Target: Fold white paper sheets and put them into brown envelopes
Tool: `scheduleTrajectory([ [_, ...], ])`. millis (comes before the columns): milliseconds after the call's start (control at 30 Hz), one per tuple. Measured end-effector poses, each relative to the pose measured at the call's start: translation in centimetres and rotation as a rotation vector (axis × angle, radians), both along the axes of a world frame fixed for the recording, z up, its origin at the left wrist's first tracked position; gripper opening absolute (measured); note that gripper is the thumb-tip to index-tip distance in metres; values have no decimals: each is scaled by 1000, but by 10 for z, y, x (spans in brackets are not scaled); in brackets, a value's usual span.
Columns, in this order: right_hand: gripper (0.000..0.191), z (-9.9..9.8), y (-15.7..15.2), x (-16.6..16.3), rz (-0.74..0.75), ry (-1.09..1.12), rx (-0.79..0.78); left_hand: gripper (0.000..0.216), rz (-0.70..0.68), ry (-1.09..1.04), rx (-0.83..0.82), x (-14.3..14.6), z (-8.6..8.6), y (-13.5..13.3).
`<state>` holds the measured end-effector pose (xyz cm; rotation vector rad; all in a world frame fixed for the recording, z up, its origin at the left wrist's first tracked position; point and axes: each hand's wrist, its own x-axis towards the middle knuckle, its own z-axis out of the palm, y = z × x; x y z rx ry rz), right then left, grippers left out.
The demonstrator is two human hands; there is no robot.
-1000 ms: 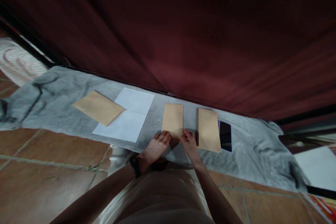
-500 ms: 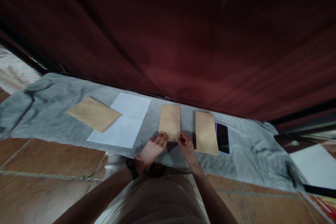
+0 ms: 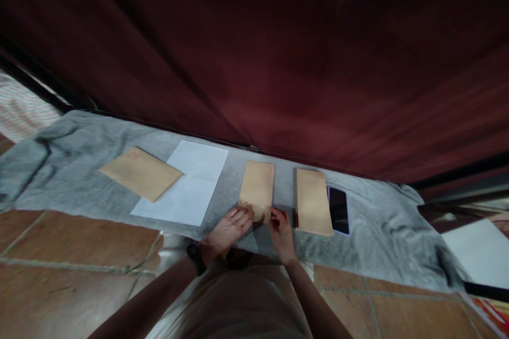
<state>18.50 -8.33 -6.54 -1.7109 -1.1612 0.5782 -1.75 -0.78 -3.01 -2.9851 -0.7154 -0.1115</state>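
A brown paper envelope lies in front of me on a grey cloth, its near end between my two hands. My left hand grips the near left corner, fingers bent together over the paper. At the near right corner, my right hand pinches the edge between thumb and fingers. Just right of that hand sits a stack of brown envelopes. Further left, another brown envelope rests at a slant, partly on white sheets of paper that show a crease across the middle.
A phone with a dark screen lies right of the stack. The grey cloth covers a narrow surface beside a dark red fabric wall. Tiled floor shows below, and a white sheet lies at far right.
The envelope between my hands has shifted slightly towards me, its near end now lower. My right hand has moved a little nearer to me and pinches its corner.
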Motion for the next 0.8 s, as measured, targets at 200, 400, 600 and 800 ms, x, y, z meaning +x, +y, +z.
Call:
scheduleTrajectory([
  [200, 43, 18, -7, -5, 172, -318, 63, 41, 29, -69, -60, -4, -6, -6],
  [400, 50, 10, -19, -16, 395, -590, 22, 34, 116, -157, -172, -9, -11, -14],
  [600, 49, 4, -31, -12, 442, -706, 22, 46, 131, -268, -222, 16, -13, -7],
  [800, 49, 7, -45, -2, 464, -746, 26, 78, 148, -241, -209, 36, -13, -18],
])
